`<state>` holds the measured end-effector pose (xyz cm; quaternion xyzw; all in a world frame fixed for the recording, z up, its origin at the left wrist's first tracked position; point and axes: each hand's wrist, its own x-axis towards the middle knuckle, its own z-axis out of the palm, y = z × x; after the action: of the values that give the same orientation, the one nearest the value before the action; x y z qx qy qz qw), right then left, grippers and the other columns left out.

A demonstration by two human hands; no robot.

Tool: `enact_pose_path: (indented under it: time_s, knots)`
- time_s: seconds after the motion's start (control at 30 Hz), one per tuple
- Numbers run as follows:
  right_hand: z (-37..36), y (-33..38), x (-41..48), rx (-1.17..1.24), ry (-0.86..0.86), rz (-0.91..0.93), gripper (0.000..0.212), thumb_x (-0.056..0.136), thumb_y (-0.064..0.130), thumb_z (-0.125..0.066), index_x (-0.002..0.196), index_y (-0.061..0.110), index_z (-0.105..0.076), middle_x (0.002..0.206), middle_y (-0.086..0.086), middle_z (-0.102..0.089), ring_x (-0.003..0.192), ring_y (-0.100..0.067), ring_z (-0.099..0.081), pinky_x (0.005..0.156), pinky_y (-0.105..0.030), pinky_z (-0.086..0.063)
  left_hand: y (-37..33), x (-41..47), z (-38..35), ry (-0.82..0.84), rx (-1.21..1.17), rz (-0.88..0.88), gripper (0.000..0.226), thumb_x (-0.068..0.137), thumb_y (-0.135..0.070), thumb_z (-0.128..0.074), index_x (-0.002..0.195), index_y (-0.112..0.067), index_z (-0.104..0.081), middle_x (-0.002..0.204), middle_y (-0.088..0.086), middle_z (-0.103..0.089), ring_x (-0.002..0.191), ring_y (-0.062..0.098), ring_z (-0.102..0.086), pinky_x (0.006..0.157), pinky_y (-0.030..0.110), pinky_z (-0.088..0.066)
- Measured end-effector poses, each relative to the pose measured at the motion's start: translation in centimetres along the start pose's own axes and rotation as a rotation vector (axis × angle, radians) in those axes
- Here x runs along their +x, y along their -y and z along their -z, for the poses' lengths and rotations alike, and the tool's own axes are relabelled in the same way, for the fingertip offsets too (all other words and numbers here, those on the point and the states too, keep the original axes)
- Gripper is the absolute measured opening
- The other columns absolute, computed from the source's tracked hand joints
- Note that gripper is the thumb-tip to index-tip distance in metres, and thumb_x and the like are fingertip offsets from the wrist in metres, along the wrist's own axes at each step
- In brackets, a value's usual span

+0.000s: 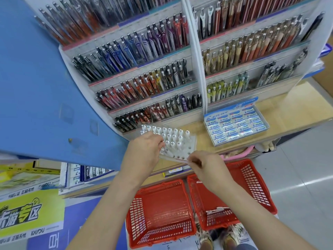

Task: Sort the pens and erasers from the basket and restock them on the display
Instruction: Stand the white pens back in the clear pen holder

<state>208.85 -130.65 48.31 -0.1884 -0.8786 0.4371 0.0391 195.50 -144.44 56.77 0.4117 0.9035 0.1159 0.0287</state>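
Note:
A clear-wrapped pen (175, 158) stretches between my two hands above the shelf edge. My left hand (144, 150) pinches its left end and my right hand (203, 164) pinches its right end. Just behind it stands a white perforated pen holder (189, 147) filled with several white pens (173, 137). Two red baskets sit on the floor below: the left basket (160, 230) looks empty, and the right basket (252, 179) holds a few white pens (217, 210). A blue box of Pilot erasers (236, 126) lies on the shelf to the right.
Tiered display racks (144, 73) full of pens rise behind the holder. A large blue panel (45, 78) stands at the left. Posters and boxes sit low on the left. My shoes (216, 237) are beside the baskets; grey floor lies at the right.

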Motion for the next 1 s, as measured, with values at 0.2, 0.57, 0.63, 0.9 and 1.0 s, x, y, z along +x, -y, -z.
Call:
enact_pose_path:
  time_s: [0.2, 0.57, 0.63, 0.9, 1.0]
  knots:
    - [-0.6, 0.0, -0.4, 0.058, 0.023, 0.006, 0.003, 0.085, 0.018, -0.067, 0.084, 0.018, -0.070, 0.076, 0.003, -0.069, 0.068, -0.013, -0.059, 0.064, -0.028, -0.047, -0.2, -0.2, -0.3, -0.009, -0.022, 0.019, 0.012, 0.083, -0.023, -0.063, 0.078, -0.013, -0.069, 0.073, 0.002, -0.066, 0.070, 0.025, -0.063, 0.059, 0.041, -0.054]
    - [-1.6, -0.5, -0.7, 0.280, -0.086, -0.128, 0.012, 0.082, 0.014, -0.073, 0.090, 0.021, -0.068, 0.096, 0.002, -0.058, 0.082, -0.006, -0.064, 0.075, -0.020, -0.053, 0.1, 0.0, -2.1, -0.010, -0.118, 0.250, 0.008, 0.077, -0.026, -0.075, 0.078, -0.018, -0.074, 0.078, -0.005, -0.057, 0.081, 0.016, -0.055, 0.071, 0.028, -0.043]
    - [-1.9, -0.3, -0.8, 0.312, -0.127, -0.162, 0.015, 0.081, 0.011, -0.074, 0.092, 0.019, -0.068, 0.098, 0.002, -0.058, 0.081, -0.006, -0.064, 0.076, -0.017, -0.053, 0.0, 0.0, -2.2, 0.011, -0.086, 0.240, 0.008, 0.078, -0.025, -0.074, 0.078, -0.018, -0.074, 0.077, -0.007, -0.052, 0.084, 0.016, -0.053, 0.069, 0.025, -0.036]
    - [-1.7, 0.0, -0.7, 0.396, -0.175, -0.194, 0.033, 0.080, 0.011, -0.074, 0.096, 0.035, -0.059, 0.101, 0.004, -0.062, 0.083, -0.006, -0.063, 0.075, -0.013, -0.050, 0.0, -0.1, -1.7, 0.043, -0.100, 0.204, 0.015, 0.078, -0.035, -0.074, 0.084, -0.021, -0.074, 0.085, -0.006, -0.057, 0.088, 0.014, -0.052, 0.075, 0.026, -0.039]
    - [0.0, -1.0, -1.3, 0.353, -0.254, -0.172, 0.022, 0.080, 0.011, -0.074, 0.093, 0.026, -0.065, 0.090, 0.006, -0.066, 0.079, -0.005, -0.061, 0.071, -0.005, -0.042, -0.4, -1.2, -0.9, -0.094, -0.182, 0.146, 0.015, 0.082, -0.031, -0.071, 0.090, -0.019, -0.073, 0.087, -0.005, -0.062, 0.080, 0.013, -0.055, 0.075, 0.031, -0.047]
